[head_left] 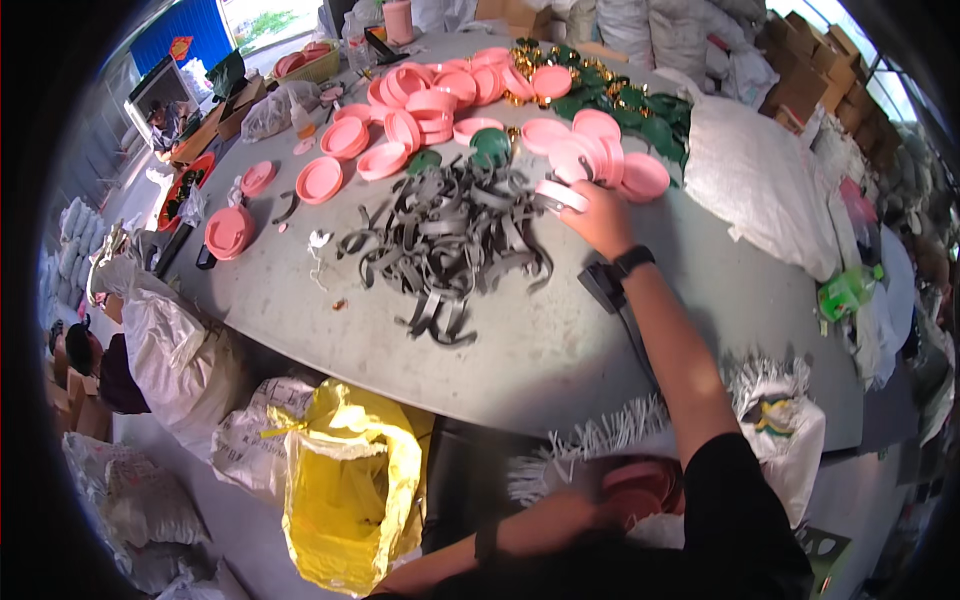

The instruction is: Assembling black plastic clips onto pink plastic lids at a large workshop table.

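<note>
Basically, everything is best located off the dark grey strip pile [450, 230], mid-desk [380, 345]. Right hand [590, 215] is just right of the pile, fingers closed on the rim of a pink round part [563, 195], held at the pile's right edge. Left hand [565, 520] is nearer the wearer than the pile, below desk level, blurred; can't tell whether it's spread or gripping.

Containers: fringed white sack [600, 432], nearer than the pile and to its right, has reddish-pink round parts in its mouth, left hand next to them. Yellow bag [310, 515], nearer than the pile and slightly left, mouth wide; contents unclear. Yellowish basket [325, 68], beyond the pile to the left, carries pink parts. Red tub [204, 165], well left of the pile, holds dark stuff, too small to ID.

Around: pink part heap [430, 100] beyond the pile; green discs [640, 120] with gold bits farther right. Obstructions: black device [602, 287] with cable, right of the pile beside the right forearm; bulky white sack [755, 175] lies well right of the pile, green bottle [850, 293] past it.
</note>
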Demonstrator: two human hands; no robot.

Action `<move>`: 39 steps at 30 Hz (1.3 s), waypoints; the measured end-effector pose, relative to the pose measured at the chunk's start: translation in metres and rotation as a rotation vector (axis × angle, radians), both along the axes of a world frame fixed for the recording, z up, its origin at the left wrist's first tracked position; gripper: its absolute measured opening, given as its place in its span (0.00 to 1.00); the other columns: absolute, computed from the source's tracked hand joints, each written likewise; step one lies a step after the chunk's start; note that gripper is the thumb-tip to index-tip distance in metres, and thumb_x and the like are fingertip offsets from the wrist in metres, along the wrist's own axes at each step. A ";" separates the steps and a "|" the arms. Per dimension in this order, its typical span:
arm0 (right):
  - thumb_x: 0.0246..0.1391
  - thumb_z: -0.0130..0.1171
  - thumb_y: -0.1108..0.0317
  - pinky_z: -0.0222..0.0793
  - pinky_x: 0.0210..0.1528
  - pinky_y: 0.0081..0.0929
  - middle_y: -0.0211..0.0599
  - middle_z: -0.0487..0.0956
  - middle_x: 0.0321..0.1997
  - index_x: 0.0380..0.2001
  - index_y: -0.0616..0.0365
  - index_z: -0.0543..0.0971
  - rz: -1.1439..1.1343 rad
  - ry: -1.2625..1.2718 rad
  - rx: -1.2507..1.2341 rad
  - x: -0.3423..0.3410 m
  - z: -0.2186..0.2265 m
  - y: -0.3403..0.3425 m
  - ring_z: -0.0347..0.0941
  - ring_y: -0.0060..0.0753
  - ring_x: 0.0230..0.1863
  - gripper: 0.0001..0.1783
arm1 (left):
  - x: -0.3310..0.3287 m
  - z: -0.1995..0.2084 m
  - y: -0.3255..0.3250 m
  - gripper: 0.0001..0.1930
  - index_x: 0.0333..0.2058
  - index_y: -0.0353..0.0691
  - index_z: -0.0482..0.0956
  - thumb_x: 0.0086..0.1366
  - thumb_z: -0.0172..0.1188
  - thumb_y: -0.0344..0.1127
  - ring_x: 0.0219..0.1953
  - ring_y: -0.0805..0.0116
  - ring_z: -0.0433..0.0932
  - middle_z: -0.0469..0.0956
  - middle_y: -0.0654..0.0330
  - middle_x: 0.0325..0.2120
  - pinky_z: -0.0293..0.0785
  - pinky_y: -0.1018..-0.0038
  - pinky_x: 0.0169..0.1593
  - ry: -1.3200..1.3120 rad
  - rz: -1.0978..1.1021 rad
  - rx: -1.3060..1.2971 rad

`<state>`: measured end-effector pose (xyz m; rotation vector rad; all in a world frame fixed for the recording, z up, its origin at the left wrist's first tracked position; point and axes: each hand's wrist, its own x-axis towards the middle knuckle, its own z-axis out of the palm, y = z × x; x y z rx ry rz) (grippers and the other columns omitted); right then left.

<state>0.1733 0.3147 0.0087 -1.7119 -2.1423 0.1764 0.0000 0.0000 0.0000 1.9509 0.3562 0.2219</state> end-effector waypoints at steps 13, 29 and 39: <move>0.40 0.63 0.63 0.70 0.40 0.29 0.54 0.77 0.41 0.42 0.59 0.77 0.129 0.498 -0.180 0.047 0.008 0.140 0.75 0.41 0.40 0.22 | 0.014 -0.020 0.009 0.15 0.43 0.48 0.77 0.62 0.48 0.46 0.39 0.54 0.77 0.77 0.51 0.37 0.70 0.67 0.46 -0.245 0.263 -0.296; 0.39 0.55 0.81 0.67 0.46 0.21 0.37 0.73 0.48 0.53 0.66 0.66 0.163 0.437 0.067 0.076 0.041 -0.068 0.70 0.25 0.46 0.31 | 0.001 -0.005 0.004 0.12 0.42 0.46 0.76 0.60 0.52 0.38 0.33 0.53 0.77 0.77 0.51 0.30 0.73 0.64 0.37 -0.226 0.081 0.121; 0.41 0.61 0.72 0.67 0.48 0.26 0.37 0.76 0.46 0.50 0.60 0.70 -0.474 0.588 -0.833 0.148 0.018 -0.394 0.73 0.31 0.46 0.28 | 0.015 0.011 -0.006 0.10 0.40 0.47 0.77 0.59 0.53 0.36 0.31 0.52 0.76 0.77 0.53 0.28 0.72 0.64 0.34 -0.299 -0.046 0.068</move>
